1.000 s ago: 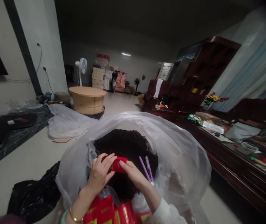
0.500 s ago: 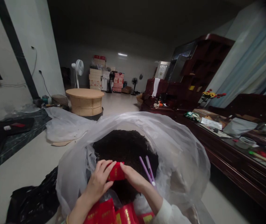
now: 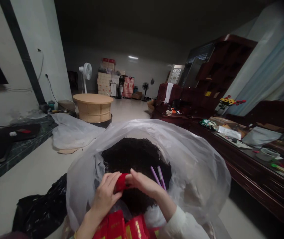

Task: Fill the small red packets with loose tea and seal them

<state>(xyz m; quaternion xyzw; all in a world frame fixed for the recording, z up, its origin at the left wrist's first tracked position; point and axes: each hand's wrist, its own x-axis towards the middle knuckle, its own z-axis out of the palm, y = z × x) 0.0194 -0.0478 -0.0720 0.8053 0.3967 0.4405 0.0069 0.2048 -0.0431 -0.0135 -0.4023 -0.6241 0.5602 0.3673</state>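
Note:
A small red packet [image 3: 121, 182] is held between my two hands, over a mass of dark, loose, leaf-like material [image 3: 132, 152]. My left hand [image 3: 104, 194] wraps its fingers around the packet's left side. At its right edge, the fingers of my right hand [image 3: 144, 184] close on it; their tips are partly hidden. A purple two-armed tool [image 3: 160, 177], resembling a hair straightener, stands in the dark material behind my right wrist. Below my hands lie several red packets with gold print [image 3: 115, 220]. A large translucent plastic bag [image 3: 194, 159] surrounds all this.
A black plastic bag [image 3: 42, 212] lies on the floor at left. Farther off stands a round wooden table [image 3: 93, 98] beside a white fan [image 3: 87, 71]. Along the right runs a dark wooden table [image 3: 246, 179] bearing papers, a plastic tub [image 3: 267, 154] and other clutter.
My right hand has turned and shifted left over the packet, covering more of it. The packet has tilted, so its gold print no longer shows. The view has swung slightly left.

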